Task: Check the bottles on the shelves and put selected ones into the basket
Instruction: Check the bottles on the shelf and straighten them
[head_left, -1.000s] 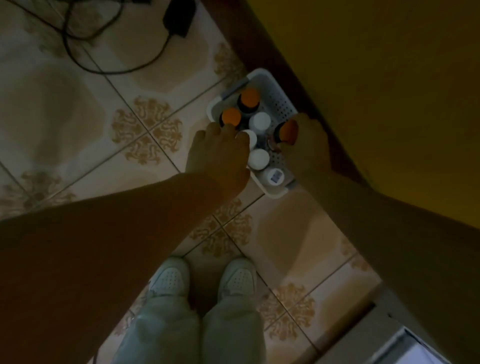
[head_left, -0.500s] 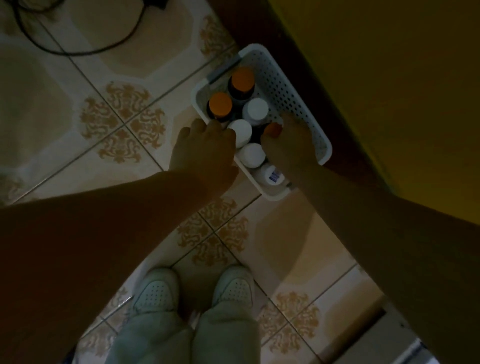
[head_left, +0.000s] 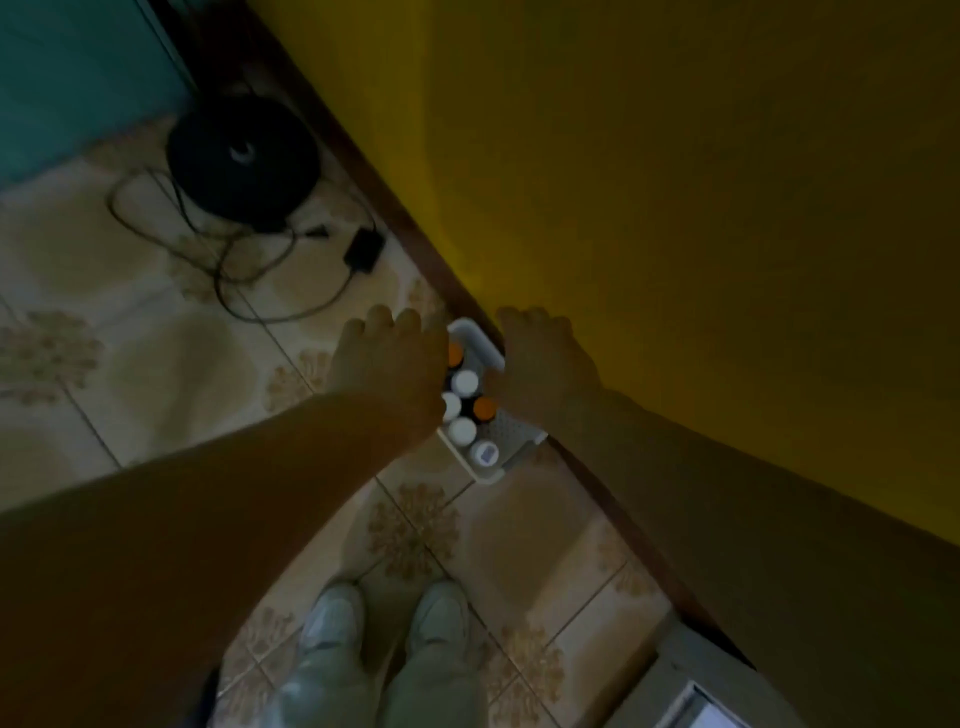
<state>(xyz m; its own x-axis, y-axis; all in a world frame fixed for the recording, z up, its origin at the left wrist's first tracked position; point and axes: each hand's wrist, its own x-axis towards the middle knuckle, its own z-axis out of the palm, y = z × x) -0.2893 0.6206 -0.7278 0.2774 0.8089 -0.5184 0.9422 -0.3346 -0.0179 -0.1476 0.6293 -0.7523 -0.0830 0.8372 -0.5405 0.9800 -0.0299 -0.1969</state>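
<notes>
A white perforated basket (head_left: 487, 474) sits on the tiled floor against the wall's dark skirting. It holds several bottles: white caps (head_left: 464, 382), orange caps (head_left: 484, 409) and one lid with a blue label (head_left: 484, 453). My left hand (head_left: 387, 364) lies over the basket's left rim, knuckles up, with its fingers curled down around the edge. At the right rim, beside the wall, my right hand (head_left: 540, 364) is set the same way. Both hands' fingertips are hidden. No shelf is in view.
A yellow wall (head_left: 675, 208) runs along the right. A black round device (head_left: 241, 161), loose cables (head_left: 249, 291) and a black adapter (head_left: 363, 252) lie on the floor at the upper left. My pale shoes (head_left: 332, 618) stand below the basket.
My right hand let go of the orange-capped bottle in the basket and moved to the right rim. The left hand slid further along the left rim. The camera rose and tilted up.
</notes>
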